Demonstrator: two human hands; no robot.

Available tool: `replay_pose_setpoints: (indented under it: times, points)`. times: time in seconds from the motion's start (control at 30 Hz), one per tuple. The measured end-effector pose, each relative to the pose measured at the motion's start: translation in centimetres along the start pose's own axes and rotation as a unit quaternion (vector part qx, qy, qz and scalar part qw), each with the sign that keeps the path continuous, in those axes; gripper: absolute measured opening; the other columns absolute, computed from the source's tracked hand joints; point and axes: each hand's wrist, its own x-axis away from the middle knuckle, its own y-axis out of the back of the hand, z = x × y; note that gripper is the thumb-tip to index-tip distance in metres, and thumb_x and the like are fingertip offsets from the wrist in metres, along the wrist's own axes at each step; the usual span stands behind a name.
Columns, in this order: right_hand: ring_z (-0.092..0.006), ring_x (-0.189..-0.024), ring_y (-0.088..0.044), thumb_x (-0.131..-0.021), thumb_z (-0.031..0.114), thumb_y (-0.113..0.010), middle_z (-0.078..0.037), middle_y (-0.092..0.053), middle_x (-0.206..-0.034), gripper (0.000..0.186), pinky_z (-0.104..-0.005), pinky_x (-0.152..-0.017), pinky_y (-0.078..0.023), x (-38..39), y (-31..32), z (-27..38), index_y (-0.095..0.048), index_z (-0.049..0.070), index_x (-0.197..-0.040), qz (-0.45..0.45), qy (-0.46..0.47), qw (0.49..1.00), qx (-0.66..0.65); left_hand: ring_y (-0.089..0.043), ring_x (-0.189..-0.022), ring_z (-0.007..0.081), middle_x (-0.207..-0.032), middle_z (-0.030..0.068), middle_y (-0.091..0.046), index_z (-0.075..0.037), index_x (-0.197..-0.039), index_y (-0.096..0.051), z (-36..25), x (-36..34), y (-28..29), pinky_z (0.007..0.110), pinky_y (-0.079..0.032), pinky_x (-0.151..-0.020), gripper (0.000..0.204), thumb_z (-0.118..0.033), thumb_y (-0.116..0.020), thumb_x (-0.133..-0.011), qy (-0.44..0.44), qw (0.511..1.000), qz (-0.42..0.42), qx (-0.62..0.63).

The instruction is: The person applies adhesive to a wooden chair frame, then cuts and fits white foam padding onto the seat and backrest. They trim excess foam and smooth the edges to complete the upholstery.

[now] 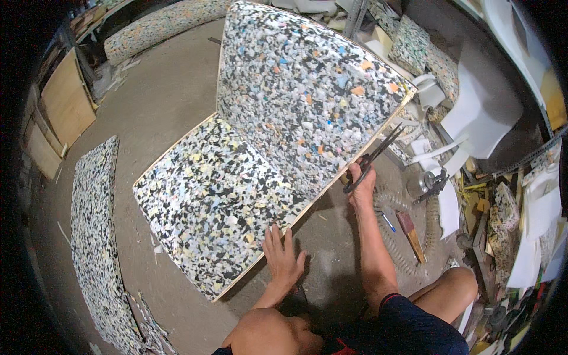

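Note:
In front of me sits an L-shaped chair form. Its seat panel [207, 201] and upright back panel [302, 83] are covered in speckled multicoloured foam, with thin pale board along the edges. My left hand [283, 257] rests on the seat panel's near edge, fingers extended over the foam. A pair of dark scissors [381, 148] is gripped in my right hand [361, 188], beside the right edge of the back panel. The blades point up and to the right, away from me. My right fingers are partly hidden by the scissor handles and the panel edge.
A long speckled foam strip [94, 231] lies at the left, and a foam roll [165, 32] lies behind. On the right are a spray gun [427, 184] with a coiled hose, a wooden-handled tool [410, 235], a blue pen [388, 222] and piled white foam sheets [479, 106].

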Motion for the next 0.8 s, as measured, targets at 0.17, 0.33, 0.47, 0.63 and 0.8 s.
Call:
replay_pose_setpoints:
  times: [0.17, 0.33, 0.47, 0.63, 0.8]
  points:
    - [-0.0118, -0.074, -0.057, -0.073, 0.023, -0.090, -0.001, -0.057, -0.089, 0.051, -0.0264, -0.065, -0.048, 0.3, -0.4, 0.7, -0.053, 0.003, -0.103, -0.004, -0.028, 1.000, -0.010, -0.019, -0.144, 0.0537, -0.156, 0.0314, -0.022, -0.004, -0.147, -0.039, -0.2, 0.2, -0.2, 0.067, -0.018, -0.112, 0.086, -0.027, -0.081, -0.076, 0.019, 0.998, 0.019, -0.054]
    - [-0.0158, -0.082, -0.058, -0.074, 0.026, -0.089, -0.007, -0.061, -0.096, 0.055, -0.0304, -0.071, -0.050, -1.6, 0.5, 0.9, -0.053, -0.002, -0.105, -0.025, 0.028, 0.995, 0.092, -0.019, -0.143, 0.0542, -0.155, 0.0325, -0.022, 0.000, -0.147, -0.037, -0.9, -2.6, -0.8, 0.067, -0.020, -0.111, 0.091, -0.030, -0.083, -0.074, -0.009, 0.998, -0.038, -0.042]
    - [-0.0223, -0.074, -0.060, -0.066, 0.043, -0.091, -0.011, -0.063, -0.083, 0.066, -0.0359, -0.071, -0.051, 1.5, -2.4, 5.8, -0.055, -0.004, -0.096, -0.071, 0.064, 0.972, 0.216, -0.020, -0.142, 0.0554, -0.155, 0.0356, -0.021, 0.006, -0.148, -0.029, -2.6, -5.6, -1.7, 0.067, -0.021, -0.111, 0.100, -0.030, -0.085, -0.073, -0.076, 0.988, -0.135, 0.003]
    - [-0.0378, -0.078, -0.067, -0.060, 0.057, -0.090, -0.023, -0.066, -0.082, 0.077, -0.0454, -0.072, -0.052, 2.6, -3.5, 10.3, -0.056, -0.006, -0.089, -0.042, 0.085, 0.948, 0.304, -0.014, -0.144, 0.0566, -0.157, 0.0369, -0.010, 0.002, -0.156, -0.008, -9.4, -10.9, -2.6, 0.072, -0.017, -0.109, 0.115, -0.034, -0.081, -0.075, -0.131, 0.960, -0.242, -0.046]
    - [-0.0465, -0.088, -0.067, -0.065, 0.059, -0.086, -0.029, -0.068, -0.090, 0.078, -0.0503, -0.075, -0.052, 0.9, -2.1, 12.7, -0.056, -0.007, -0.094, 0.049, 0.099, 0.938, 0.327, -0.018, -0.142, 0.0558, -0.158, 0.0347, -0.007, -0.007, -0.159, 0.000, -12.5, -16.8, -5.6, 0.071, -0.023, -0.105, 0.119, -0.040, -0.078, -0.076, -0.118, 0.917, -0.354, -0.141]
